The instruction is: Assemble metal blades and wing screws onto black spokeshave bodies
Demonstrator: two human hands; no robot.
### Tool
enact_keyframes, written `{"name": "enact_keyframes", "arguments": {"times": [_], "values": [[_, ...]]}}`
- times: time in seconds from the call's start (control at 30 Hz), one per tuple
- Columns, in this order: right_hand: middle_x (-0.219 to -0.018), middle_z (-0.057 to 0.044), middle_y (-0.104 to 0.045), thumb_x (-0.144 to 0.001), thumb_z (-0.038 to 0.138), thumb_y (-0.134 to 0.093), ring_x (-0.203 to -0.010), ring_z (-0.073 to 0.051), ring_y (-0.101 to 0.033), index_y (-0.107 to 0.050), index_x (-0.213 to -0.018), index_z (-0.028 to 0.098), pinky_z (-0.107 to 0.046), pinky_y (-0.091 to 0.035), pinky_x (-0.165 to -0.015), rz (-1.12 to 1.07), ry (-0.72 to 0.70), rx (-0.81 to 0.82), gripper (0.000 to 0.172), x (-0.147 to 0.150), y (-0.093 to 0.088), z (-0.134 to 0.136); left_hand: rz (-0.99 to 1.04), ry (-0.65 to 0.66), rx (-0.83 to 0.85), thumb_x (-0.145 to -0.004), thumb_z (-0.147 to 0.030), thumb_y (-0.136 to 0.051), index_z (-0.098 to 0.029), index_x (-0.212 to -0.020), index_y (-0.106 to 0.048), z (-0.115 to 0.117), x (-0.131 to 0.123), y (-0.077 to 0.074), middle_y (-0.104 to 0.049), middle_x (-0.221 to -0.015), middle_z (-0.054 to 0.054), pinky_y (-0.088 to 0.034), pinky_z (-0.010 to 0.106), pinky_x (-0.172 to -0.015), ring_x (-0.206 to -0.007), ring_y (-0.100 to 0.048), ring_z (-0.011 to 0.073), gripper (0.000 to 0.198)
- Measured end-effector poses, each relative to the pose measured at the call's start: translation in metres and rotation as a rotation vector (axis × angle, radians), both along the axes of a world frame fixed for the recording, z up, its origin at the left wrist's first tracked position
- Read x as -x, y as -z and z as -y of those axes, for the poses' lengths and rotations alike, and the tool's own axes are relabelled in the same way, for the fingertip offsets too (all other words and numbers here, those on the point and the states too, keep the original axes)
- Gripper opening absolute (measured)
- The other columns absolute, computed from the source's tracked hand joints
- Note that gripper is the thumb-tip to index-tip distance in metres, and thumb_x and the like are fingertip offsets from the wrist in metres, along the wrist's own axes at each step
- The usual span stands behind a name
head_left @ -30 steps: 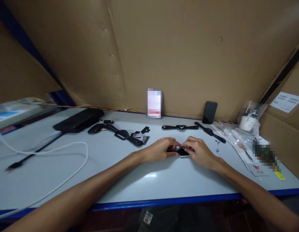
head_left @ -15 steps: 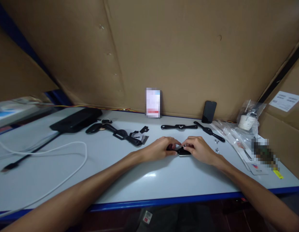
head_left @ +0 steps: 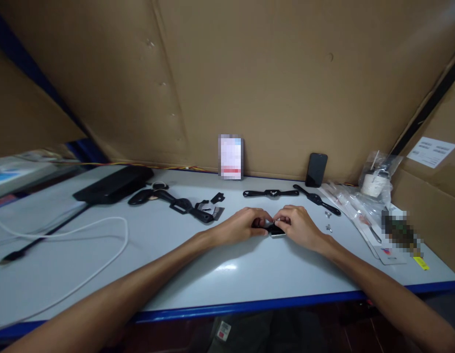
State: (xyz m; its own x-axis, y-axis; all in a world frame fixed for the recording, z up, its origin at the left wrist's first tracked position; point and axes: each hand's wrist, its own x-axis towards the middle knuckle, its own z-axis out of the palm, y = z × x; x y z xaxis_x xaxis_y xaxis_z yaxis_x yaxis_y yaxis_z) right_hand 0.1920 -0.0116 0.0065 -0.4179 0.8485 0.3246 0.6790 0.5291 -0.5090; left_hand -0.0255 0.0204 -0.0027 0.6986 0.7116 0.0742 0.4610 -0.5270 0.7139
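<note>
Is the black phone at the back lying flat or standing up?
Standing up: the phone rests on its bottom edge on the table and leans back against the cardboard wall. Its screen is dark.

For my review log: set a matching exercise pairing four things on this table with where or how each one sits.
Things:
1. black phone
2. white cable
3. small black part
4. watch with straps

Places:
A. held between the left hand and the right hand
B. lying flat just behind the hands
C. leaning on the cardboard wall
D. looped on the left side of the table

Pairs: 1-C, 2-D, 3-A, 4-B
</note>
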Motion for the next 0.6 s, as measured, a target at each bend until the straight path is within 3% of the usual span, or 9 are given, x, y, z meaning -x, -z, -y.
{"name": "enact_keyframes", "arguments": {"times": [0.27, 0.6], "values": [[-0.058, 0.004, -0.062, -0.074, 0.003, -0.068, -0.058, -0.012, -0.056, -0.07, -0.067, 0.018, -0.024, -0.039, -0.06, -0.217, 0.113, 0.251, 0.017, 0.0052, -0.0051, -0.0041, 0.006, 0.003, 0.041, -0.083, -0.027, -0.065, -0.017, -0.107, -0.07, 0.0005, 0.0005, -0.001, -0.058, -0.076, -0.001, -0.036, 0.029, -0.066, -0.069, -0.051, 0.0162, 0.027], [-0.069, 0.001, -0.068, -0.084, 0.016, -0.075, -0.067, -0.014, -0.058, -0.07, -0.072, 0.019, -0.026, -0.037, -0.064, -0.117, 0.175, 0.19, 0.013, 0.0009, -0.0007, -0.0069, 0.037, -0.011, 0.024, -0.083, -0.03, -0.066, -0.018, -0.106, -0.072, -0.0004, 0.0, 0.0019, -0.058, -0.076, 0.0, -0.038, 0.028, -0.066, -0.07, -0.052, 0.0163, 0.026]]}}
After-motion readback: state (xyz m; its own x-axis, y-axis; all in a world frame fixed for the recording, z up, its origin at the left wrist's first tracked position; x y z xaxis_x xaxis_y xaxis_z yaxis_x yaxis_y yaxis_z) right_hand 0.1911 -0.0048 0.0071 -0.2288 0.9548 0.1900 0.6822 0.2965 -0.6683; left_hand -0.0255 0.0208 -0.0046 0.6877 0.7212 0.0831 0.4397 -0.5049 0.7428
